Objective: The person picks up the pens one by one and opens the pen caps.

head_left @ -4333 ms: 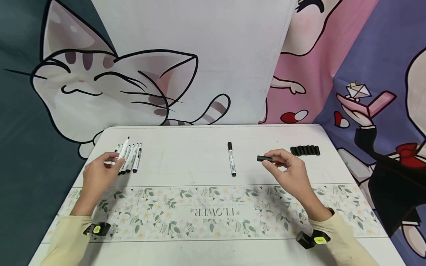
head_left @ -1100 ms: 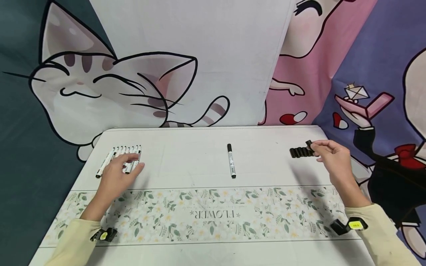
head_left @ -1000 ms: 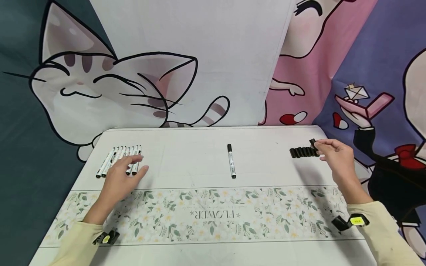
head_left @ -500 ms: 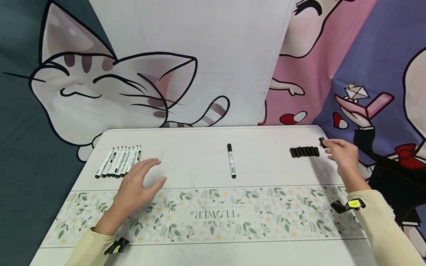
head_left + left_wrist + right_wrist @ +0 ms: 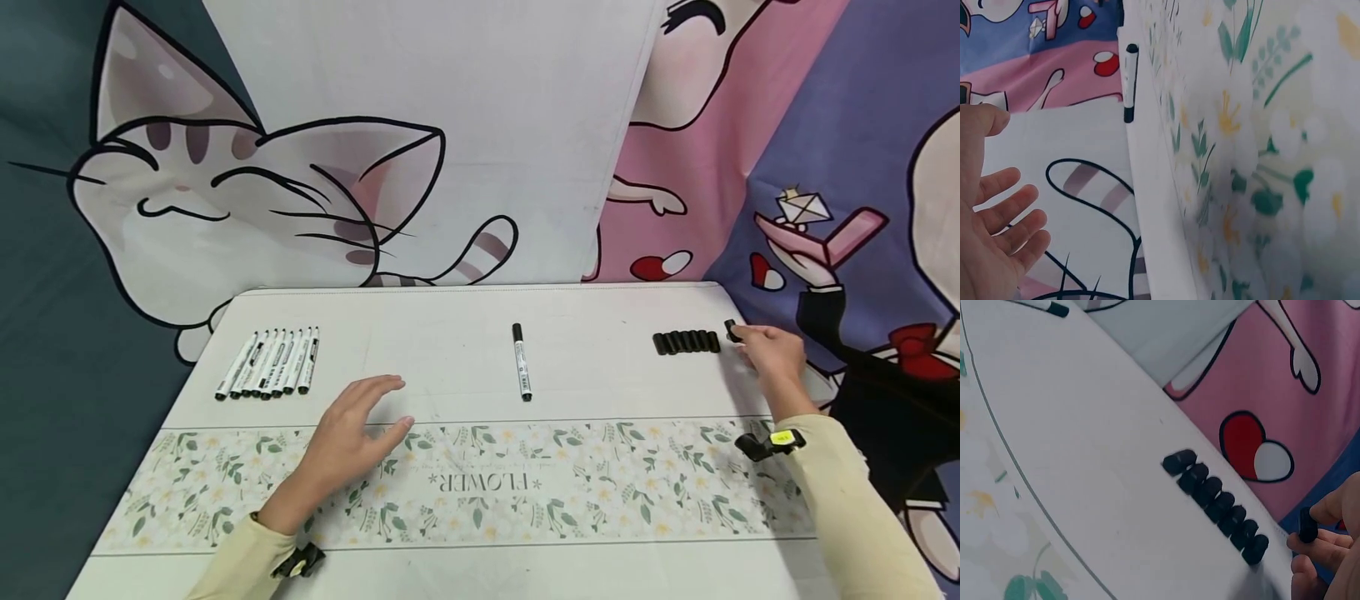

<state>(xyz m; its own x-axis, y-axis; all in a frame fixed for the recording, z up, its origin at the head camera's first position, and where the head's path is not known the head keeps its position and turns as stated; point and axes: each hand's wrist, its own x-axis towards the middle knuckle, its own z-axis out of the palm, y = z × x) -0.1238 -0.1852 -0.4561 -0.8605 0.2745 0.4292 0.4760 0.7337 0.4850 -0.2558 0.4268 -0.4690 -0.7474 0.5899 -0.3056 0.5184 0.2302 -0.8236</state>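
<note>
My right hand (image 5: 774, 357) pinches a black marker cap (image 5: 731, 330) between thumb and fingers, just right of a row of black caps (image 5: 686, 342). In the right wrist view the held cap (image 5: 1307, 525) stands near the end of that row (image 5: 1222, 503). My left hand (image 5: 348, 437) holds nothing and hovers over the flowered strip, its fingers loosely bent. Between the hands, a capped whiteboard marker (image 5: 522, 362) lies on the table. Several uncapped markers (image 5: 267, 364) lie side by side at the left, tips pointing away.
The white table (image 5: 420, 350) has a flowered band (image 5: 585, 475) across its front part. Its back edge meets a hanging cloth (image 5: 465, 142) printed with a cat. More printed cloth (image 5: 795, 350) hangs at the right side, near my right hand.
My left hand has let go of a marker at the left row and moved right and nearer. My right hand has carried its cap rightward past the row, then lowered it.
</note>
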